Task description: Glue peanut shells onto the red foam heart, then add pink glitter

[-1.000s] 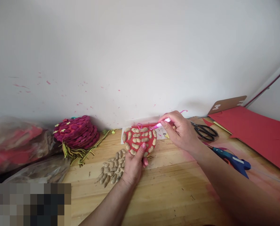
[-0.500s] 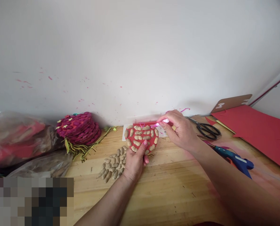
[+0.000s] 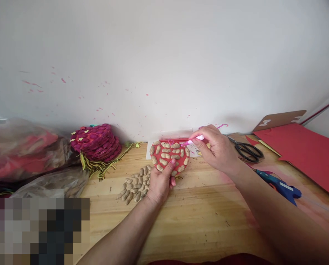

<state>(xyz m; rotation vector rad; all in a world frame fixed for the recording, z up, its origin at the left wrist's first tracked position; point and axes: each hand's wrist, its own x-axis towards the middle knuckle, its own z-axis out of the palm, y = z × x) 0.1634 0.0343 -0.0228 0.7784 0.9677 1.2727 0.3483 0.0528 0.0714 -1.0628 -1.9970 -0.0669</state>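
Observation:
My left hand (image 3: 161, 182) pinches the lower edge of a red heart-shaped piece (image 3: 170, 156) covered with peanut shells, holding it tilted up from the wooden table (image 3: 197, 213). My right hand (image 3: 218, 149) grips a pink and white marker (image 3: 193, 140), its tip at the heart's upper right corner. Loose peanuts (image 3: 135, 184) lie in a small heap just left of my left hand. A white paper (image 3: 193, 149) lies under and behind the heart.
Black scissors (image 3: 245, 150) and a blue glue gun (image 3: 279, 186) lie to the right, with red card sheets (image 3: 305, 154) beyond. A stack of magenta craft pieces (image 3: 96, 142) with yellow-green strands sits at the left, beside plastic bags (image 3: 23, 154). A white wall stands close behind.
The view has shifted slightly, so everything sits a little higher and to the right. Both hands keep their grip, with the marker still at the heart's top right.

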